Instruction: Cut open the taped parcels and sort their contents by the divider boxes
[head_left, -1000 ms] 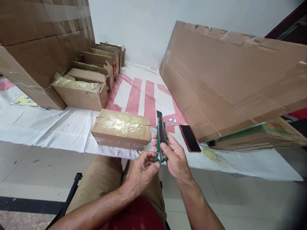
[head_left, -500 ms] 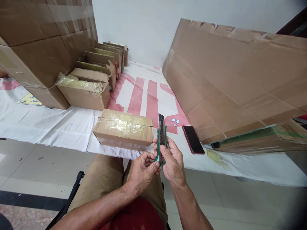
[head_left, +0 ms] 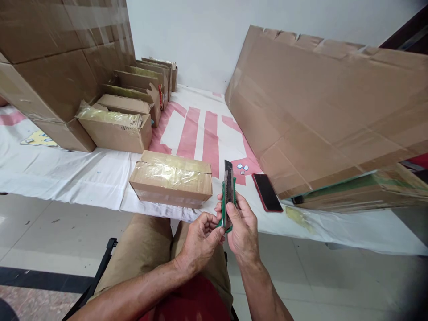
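A green utility knife [head_left: 229, 187] with its dark blade slid out points up and away from me. My right hand [head_left: 241, 227] is closed round its handle, thumb lying on the slider. My left hand [head_left: 199, 238] pinches the knife's lower end with curled fingers. Both hands hover over my lap, just in front of a small taped cardboard box [head_left: 171, 179] lying on the white cloth [head_left: 67, 171].
A red-cased phone [head_left: 267, 192] and a few small white scraps [head_left: 243, 167] lie right of the knife. A large flattened carton [head_left: 327, 107] leans at the right. Several open small boxes [head_left: 133, 104] line up beside a big carton [head_left: 50, 67] at the left.
Both hands and the knife have stayed together, drifting slightly right and down in the picture; the grip is unchanged.
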Demonstrator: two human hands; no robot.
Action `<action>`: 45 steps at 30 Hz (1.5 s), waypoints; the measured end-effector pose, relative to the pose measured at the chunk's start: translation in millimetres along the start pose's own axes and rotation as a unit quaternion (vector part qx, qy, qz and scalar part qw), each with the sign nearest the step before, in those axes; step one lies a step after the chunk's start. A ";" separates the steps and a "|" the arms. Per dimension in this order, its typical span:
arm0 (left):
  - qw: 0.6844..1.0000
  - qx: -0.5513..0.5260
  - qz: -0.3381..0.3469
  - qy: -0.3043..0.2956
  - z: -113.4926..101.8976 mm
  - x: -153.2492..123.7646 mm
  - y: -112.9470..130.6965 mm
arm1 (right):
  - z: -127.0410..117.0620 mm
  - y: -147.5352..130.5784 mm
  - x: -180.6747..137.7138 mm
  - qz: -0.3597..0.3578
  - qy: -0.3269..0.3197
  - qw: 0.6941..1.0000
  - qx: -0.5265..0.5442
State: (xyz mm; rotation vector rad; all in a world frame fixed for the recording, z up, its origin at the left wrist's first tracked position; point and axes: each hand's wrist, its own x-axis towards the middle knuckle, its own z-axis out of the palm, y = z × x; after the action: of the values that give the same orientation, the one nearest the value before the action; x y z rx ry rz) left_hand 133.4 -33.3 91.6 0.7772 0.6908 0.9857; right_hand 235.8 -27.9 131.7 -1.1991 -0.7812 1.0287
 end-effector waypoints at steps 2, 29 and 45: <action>1.000 0.005 -0.005 0.010 -0.4 0.2 2.5 | 2.7 0.9 1.1 0.005 0.011 1.000 0.003; 0.999 0.047 0.017 0.012 -1.5 -6.7 -3.6 | -0.2 0.8 -8.2 -0.013 -0.003 1.000 0.012; 0.710 0.443 0.469 0.282 -116.4 13.1 132.1 | 1.0 -82.7 61.0 -0.215 -0.204 0.834 -0.466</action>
State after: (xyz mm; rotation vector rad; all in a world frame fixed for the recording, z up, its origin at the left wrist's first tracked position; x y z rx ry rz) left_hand -14.8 52.5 134.8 1.8226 1.4105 1.9034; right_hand 274.6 25.7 210.3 -1.5000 -1.9449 0.4904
